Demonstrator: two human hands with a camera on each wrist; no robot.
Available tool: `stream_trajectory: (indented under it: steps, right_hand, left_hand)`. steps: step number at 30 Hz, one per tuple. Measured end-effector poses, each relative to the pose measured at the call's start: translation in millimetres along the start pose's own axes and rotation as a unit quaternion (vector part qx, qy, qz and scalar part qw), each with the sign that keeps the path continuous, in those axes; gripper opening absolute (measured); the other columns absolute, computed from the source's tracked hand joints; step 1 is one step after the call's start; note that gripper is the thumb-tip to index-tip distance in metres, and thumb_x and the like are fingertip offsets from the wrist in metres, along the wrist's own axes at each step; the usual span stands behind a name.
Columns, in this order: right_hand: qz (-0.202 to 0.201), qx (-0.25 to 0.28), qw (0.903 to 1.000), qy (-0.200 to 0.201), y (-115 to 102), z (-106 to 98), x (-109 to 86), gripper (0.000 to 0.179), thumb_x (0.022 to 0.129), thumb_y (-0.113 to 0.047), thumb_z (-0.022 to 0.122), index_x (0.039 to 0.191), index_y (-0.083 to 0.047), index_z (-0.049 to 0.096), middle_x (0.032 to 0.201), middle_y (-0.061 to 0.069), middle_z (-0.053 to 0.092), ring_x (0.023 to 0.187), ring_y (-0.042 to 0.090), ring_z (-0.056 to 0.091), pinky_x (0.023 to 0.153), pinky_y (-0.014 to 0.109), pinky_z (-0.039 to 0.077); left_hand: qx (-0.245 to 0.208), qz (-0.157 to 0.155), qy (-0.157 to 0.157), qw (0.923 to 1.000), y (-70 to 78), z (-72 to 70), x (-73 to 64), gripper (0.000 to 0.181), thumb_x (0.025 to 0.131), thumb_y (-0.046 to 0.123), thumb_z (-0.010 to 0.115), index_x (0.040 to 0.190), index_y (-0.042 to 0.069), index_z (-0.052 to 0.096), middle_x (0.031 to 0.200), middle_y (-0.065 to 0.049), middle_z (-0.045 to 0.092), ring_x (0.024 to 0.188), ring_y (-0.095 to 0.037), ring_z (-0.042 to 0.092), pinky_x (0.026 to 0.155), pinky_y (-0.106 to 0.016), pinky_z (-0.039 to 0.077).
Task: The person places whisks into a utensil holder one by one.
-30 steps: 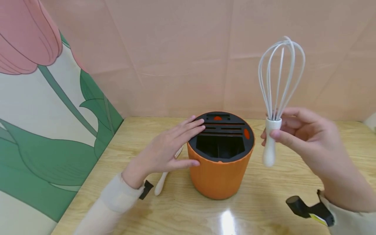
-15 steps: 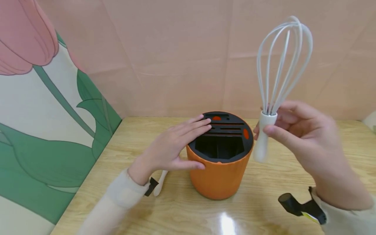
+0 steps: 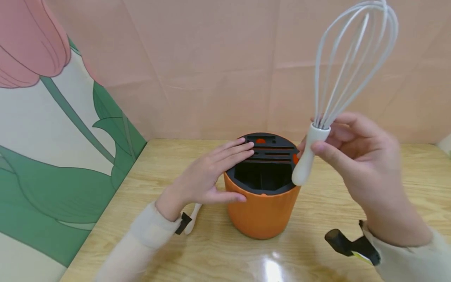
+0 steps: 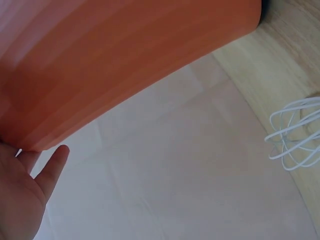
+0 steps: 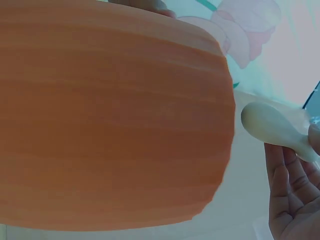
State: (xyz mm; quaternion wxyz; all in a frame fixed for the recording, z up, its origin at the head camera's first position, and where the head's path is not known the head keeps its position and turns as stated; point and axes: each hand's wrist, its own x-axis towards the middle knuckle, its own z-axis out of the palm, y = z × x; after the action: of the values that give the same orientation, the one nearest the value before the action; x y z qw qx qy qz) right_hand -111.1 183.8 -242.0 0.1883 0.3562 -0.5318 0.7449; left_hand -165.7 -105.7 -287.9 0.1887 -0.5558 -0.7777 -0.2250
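An orange utensil holder (image 3: 260,215) with a black slotted lid stands upright on the table. My left hand (image 3: 208,172) rests on its left rim, fingers straight across the lid and thumb along the side. My right hand (image 3: 366,164) pinches a white whisk (image 3: 310,150) by the upper handle, wires up and tilted to the right. The handle's rounded end overlaps the lid's right edge in the head view. In the right wrist view the whisk handle (image 5: 272,125) shows just beyond the holder's rim. Behind my left wrist, a second pale handle (image 3: 193,219) lies on the table, mostly hidden.
The wooden table (image 3: 334,231) meets a pink backdrop (image 3: 211,78) at its far edge. A tulip-patterned panel (image 3: 53,176) borders it at left. In the left wrist view, the wire loops of a whisk (image 4: 295,135) lie on the table beside the holder.
My right hand has moved left and up toward the holder, tilting the whisk so its handle end now overlaps the lid. My left hand has slid slightly further onto the lid.
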Motion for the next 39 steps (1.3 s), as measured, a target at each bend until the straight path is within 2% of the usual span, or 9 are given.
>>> stream_trajectory:
  steps: [4, 7, 14, 22, 29, 32, 39]
  right_hand:
    - [-0.009, 0.006, 0.9999, -0.005, 4, 4, 0.7, 0.037, 0.081, 0.028, 0.06, 0.116, 0.027, 0.049, 0.093, 0.027, 0.071, 0.079, 0.031, 0.072, 0.078, 0.031, 0.061]
    - [-0.012, -0.001, 0.9999, -0.006, 6, 8, 0.5, 0.037, 0.08, 0.029, 0.06, 0.116, 0.028, 0.05, 0.093, 0.025, 0.072, 0.079, 0.03, 0.072, 0.077, 0.03, 0.061]
    - [-0.011, -0.03, 0.9995, -0.005, 9, 11, -2.7, 0.036, 0.078, 0.029, 0.062, 0.113, 0.026, 0.053, 0.096, 0.019, 0.073, 0.081, 0.025, 0.073, 0.075, 0.026, 0.06]
    - [-0.004, -0.056, 0.9978, -0.035, 14, 15, -5.9, 0.032, 0.079, 0.022, 0.067, 0.109, 0.022, 0.057, 0.094, 0.016, 0.074, 0.083, 0.022, 0.074, 0.074, 0.025, 0.061]
    - [0.03, -0.137, 0.9886, -0.053, 14, 13, -13.8, 0.03, 0.077, 0.023, 0.068, 0.104, 0.02, 0.055, 0.092, 0.003, 0.076, 0.08, 0.013, 0.073, 0.072, 0.019, 0.059]
    - [0.03, -0.156, 0.9851, -0.066, 16, 11, -17.3, 0.03, 0.075, 0.025, 0.069, 0.101, 0.021, 0.054, 0.091, 0.001, 0.076, 0.078, 0.011, 0.073, 0.07, 0.018, 0.058]
    - [0.009, -0.146, 0.9841, -0.101, 18, 9, -19.2, 0.034, 0.08, 0.014, 0.072, 0.109, 0.021, 0.056, 0.093, 0.005, 0.075, 0.08, 0.012, 0.071, 0.069, 0.017, 0.056]
  left_hand:
    - [-0.01, 0.006, 0.013, 0.9998, -0.7, 2.1, 0.2, 0.086, 0.085, 0.057, 0.071, 0.147, 0.004, 0.046, 0.155, -0.01, 0.045, 0.15, -0.027, 0.033, 0.123, -0.037, 0.029]
    - [-0.015, 0.013, 0.024, 0.9995, -0.5, 4.0, 1.2, 0.086, 0.082, 0.054, 0.076, 0.146, 0.003, 0.047, 0.153, -0.011, 0.047, 0.149, -0.028, 0.034, 0.123, -0.037, 0.029]
    - [-0.022, 0.016, 0.041, 0.9988, -0.1, 7.5, 2.7, 0.083, 0.087, 0.06, 0.066, 0.145, 0.003, 0.048, 0.152, -0.012, 0.048, 0.148, -0.028, 0.035, 0.123, -0.038, 0.03]
    - [-0.023, 0.011, 0.045, 0.9987, -0.1, 8.3, 2.8, 0.082, 0.087, 0.06, 0.066, 0.144, 0.003, 0.049, 0.151, -0.012, 0.049, 0.147, -0.028, 0.036, 0.122, -0.037, 0.03]
    - [-0.024, 0.013, 0.048, 0.9985, 1.6, 8.8, 3.5, 0.081, 0.088, 0.06, 0.065, 0.143, 0.002, 0.05, 0.151, -0.012, 0.05, 0.147, -0.028, 0.037, 0.122, -0.038, 0.03]
    - [-0.027, 0.014, 0.05, 0.9983, 2.1, 9.6, 3.8, 0.08, 0.089, 0.06, 0.064, 0.142, 0.002, 0.051, 0.15, -0.013, 0.05, 0.147, -0.028, 0.038, 0.122, -0.038, 0.031]
    - [-0.029, 0.014, 0.054, 0.998, 2.4, 10.4, 4.5, 0.079, 0.088, 0.058, 0.066, 0.142, 0.001, 0.051, 0.149, -0.013, 0.051, 0.146, -0.029, 0.038, 0.122, -0.038, 0.031]
